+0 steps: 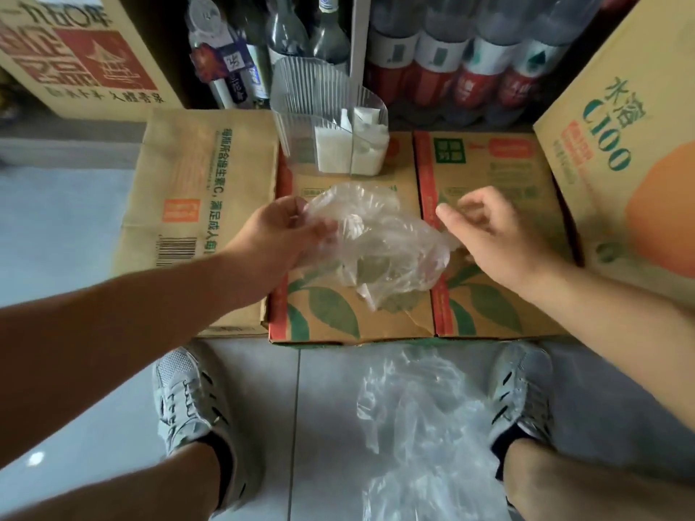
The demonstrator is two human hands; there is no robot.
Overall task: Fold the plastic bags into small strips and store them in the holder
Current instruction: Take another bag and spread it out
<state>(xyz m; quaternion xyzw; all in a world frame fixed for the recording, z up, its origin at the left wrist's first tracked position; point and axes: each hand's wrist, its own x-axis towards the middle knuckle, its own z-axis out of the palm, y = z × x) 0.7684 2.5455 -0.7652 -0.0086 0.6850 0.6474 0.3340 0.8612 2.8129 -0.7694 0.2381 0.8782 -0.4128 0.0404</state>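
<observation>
Holder (323, 107) stands on cardboard box (489, 174) on tiled floor (67, 227), bottles (466, 80) behind.

Holder (301, 92): open on top, bare box (489, 178) in front. Bottles (470, 62) stand just behind it; a tall carton (620, 163) walls the right side, crumpled bag (383, 238) fills mid-box.

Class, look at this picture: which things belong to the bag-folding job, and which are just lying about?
Job: crumpled bag, pinched by the left hand; holder with folded strips inside; heap of bags on the floor; leaf-printed box underneath.
Lying about: bottles behind; orange-printed box at right; red-printed box at rear left; flat cardboard at left.
</observation>
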